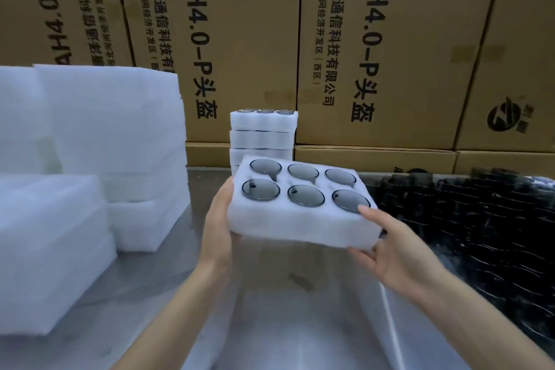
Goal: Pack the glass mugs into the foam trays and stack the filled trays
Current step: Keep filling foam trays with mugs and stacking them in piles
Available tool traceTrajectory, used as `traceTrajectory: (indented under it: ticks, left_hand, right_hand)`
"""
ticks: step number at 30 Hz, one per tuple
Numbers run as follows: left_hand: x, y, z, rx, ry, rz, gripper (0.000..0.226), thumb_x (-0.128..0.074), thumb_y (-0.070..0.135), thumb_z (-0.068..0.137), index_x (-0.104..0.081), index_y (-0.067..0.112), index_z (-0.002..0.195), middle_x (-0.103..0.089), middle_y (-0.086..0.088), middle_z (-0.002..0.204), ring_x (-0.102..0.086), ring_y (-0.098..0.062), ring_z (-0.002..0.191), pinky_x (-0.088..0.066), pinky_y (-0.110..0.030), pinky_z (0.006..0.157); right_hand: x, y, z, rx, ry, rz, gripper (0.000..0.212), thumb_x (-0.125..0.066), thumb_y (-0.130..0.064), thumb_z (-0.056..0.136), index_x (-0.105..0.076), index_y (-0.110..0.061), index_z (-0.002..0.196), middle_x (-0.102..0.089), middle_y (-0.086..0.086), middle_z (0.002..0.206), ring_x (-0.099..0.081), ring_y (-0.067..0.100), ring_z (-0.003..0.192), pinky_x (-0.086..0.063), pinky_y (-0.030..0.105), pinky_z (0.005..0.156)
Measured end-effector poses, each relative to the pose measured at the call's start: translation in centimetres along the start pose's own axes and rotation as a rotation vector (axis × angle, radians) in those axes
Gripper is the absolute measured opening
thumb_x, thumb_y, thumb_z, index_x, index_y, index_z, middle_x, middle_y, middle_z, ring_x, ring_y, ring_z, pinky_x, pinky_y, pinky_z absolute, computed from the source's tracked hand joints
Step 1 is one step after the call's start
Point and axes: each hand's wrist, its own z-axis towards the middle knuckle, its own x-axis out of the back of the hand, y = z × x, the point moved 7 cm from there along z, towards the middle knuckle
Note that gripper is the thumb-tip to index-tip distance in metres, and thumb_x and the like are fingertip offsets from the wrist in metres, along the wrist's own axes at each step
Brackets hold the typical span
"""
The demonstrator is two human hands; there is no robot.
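A foam tray (pixel 300 221) with six smoky glass mugs (pixel 305 196) is held tilted above the steel table (pixel 270 309), left hand (pixel 217 228) and right hand (pixel 399 252) gripping its ends, before a stack of filled trays (pixel 262 135), cardboard cartons (pixel 240 39) and what may be loose mugs (pixel 480 219) at right.

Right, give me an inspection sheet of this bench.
Surface: steel bench, shiny, bare in the middle.
Job's things: foam tray held off the bench, all six holes filled with mugs; stack of filled trays behind it; empty foam piled at left; loose dark mugs heaped at right.
Clutter: nothing seen.
Grippers: left hand grips the tray's left end; right hand grips its right corner.
Cables: nothing seen.
Surroundings: printed cartons walled up behind.
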Motion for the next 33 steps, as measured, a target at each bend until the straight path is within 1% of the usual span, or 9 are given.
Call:
traceTrajectory:
  ticks: [3,6,8,10,12,15,21,27,33]
  left_hand:
    - [0.1,-3.0,2.8,0.024,0.095,-0.085,0.047,-0.032,0.054,0.095,-0.057,0.031,0.126,-0.065,0.006,0.122,-0.062,-0.012,0.109,-0.050,-0.031,0.087]
    - [1.3,-8.3,4.8,0.211,0.290,-0.032,0.042,-0.028,0.046,0.100,-0.052,0.027,0.128,-0.056,0.001,0.131,-0.063,-0.019,0.094,-0.047,-0.033,0.079]
    - [1.8,-11.5,5.7,0.309,0.285,0.132,0.045,-0.026,0.040,0.102,-0.044,0.018,0.137,-0.049,-0.004,0.138,-0.058,-0.026,0.106,-0.045,-0.042,0.095]
    - [1.9,-13.6,7.1,0.292,0.217,0.291,0.042,-0.029,0.036,0.101,-0.046,0.017,0.136,-0.053,-0.004,0.132,-0.056,-0.027,0.114,-0.038,-0.045,0.105]
    - [2.0,-14.5,8.6,0.290,0.221,0.297,0.032,-0.032,0.033,0.102,-0.056,0.023,0.121,-0.061,0.002,0.113,-0.061,-0.021,0.098,-0.046,-0.036,0.089]
    - [2.7,-15.4,10.5,0.283,0.267,0.272,0.027,-0.033,0.031,0.102,-0.059,0.029,0.101,-0.062,0.008,0.097,-0.059,-0.012,0.073,-0.041,-0.026,0.064]
    - [2.6,-16.2,12.1,0.294,0.278,0.226,0.029,-0.033,0.023,0.102,-0.060,0.027,0.091,-0.061,0.003,0.090,-0.053,-0.016,0.068,-0.040,-0.027,0.064]
    - [2.4,-16.0,12.7,0.313,0.287,0.180,0.029,-0.034,0.013,0.101,-0.059,0.021,0.089,-0.058,0.001,0.083,-0.047,-0.019,0.059,-0.037,-0.029,0.061]
    - [2.2,-15.9,12.6,0.311,0.236,0.233,0.028,-0.037,0.013,0.101,-0.059,0.023,0.089,-0.058,0.004,0.082,-0.048,-0.014,0.056,-0.040,-0.028,0.067]
  right_hand:
    - [-0.7,-2.0,4.0,-0.026,0.052,0.083,0.037,-0.071,-0.026,0.074,-0.066,-0.018,0.110,-0.072,0.003,0.092,-0.068,0.017,0.076,-0.059,0.026,0.063]
    - [-1.7,-4.4,8.2,0.022,0.132,0.134,0.024,-0.068,-0.023,0.080,-0.064,-0.017,0.103,-0.069,0.003,0.089,-0.066,0.019,0.084,-0.056,0.030,0.066]
    - [-2.8,-6.1,11.2,0.050,0.166,0.163,0.027,-0.067,-0.022,0.083,-0.061,-0.017,0.108,-0.064,0.005,0.095,-0.063,0.021,0.094,-0.052,0.033,0.073]
    - [-4.3,-8.2,14.3,0.081,0.171,0.185,0.030,-0.067,-0.021,0.083,-0.057,-0.016,0.112,-0.061,0.008,0.101,-0.060,0.024,0.100,-0.052,0.035,0.081]
    - [-5.9,-10.3,17.3,0.121,0.173,0.193,0.033,-0.067,-0.021,0.083,-0.055,-0.014,0.113,-0.057,0.011,0.105,-0.058,0.027,0.102,-0.051,0.037,0.091]
    - [-8.6,-13.4,22.1,0.176,0.149,0.212,0.041,-0.068,-0.021,0.084,-0.051,-0.015,0.121,-0.054,0.013,0.111,-0.057,0.029,0.104,-0.052,0.036,0.086]
    - [-12.8,-16.4,31.4,0.196,0.185,0.200,0.051,-0.072,-0.025,0.080,-0.050,-0.017,0.125,-0.047,0.011,0.126,-0.053,0.031,0.109,-0.055,0.037,0.086]
    - [-14.9,-16.1,37.3,0.190,0.222,0.080,0.062,-0.066,-0.023,0.085,-0.038,-0.020,0.140,-0.024,0.011,0.149,-0.036,0.036,0.129,-0.053,0.038,0.089]
    - [-14.8,-15.6,39.4,0.138,0.251,0.008,0.062,-0.065,-0.021,0.086,-0.035,-0.015,0.140,-0.030,0.014,0.142,-0.047,0.035,0.116,-0.055,0.037,0.080]
